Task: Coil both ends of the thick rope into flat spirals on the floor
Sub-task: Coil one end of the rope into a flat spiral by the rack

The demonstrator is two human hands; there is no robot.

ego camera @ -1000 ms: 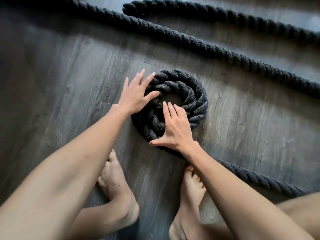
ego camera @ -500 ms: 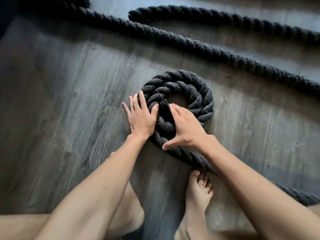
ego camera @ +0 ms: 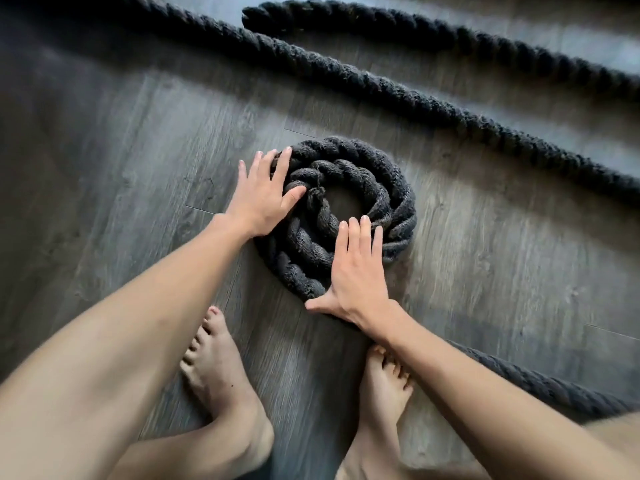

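The thick rope [ego camera: 381, 88] is laid on the dark wooden floor [ego camera: 138, 168]. One end is wound into a flat spiral [ego camera: 391, 188] of a few turns, with a small gap in the middle.

The left hand [ego camera: 263, 195] is laid flat, fingers spread, on the far left edge of the spiral; nothing is gripped by it. The right hand [ego camera: 360, 268] is pressed flat on the near turns, fingers straight and close together, the thumb stretched along the outer turn.

The other end [ego camera: 263, 15] is seen at the top, lying straight and not yet coiled.

The rope is judged to be heavy and rather stiff to bend. Its rough, fuzzy strands should not slip, and it is not fragile. It is best taken at the loose run [ego camera: 519, 386] that leaves the spiral near the right wrist, while the turns are pressed down.

No brand, label or writing can be read.
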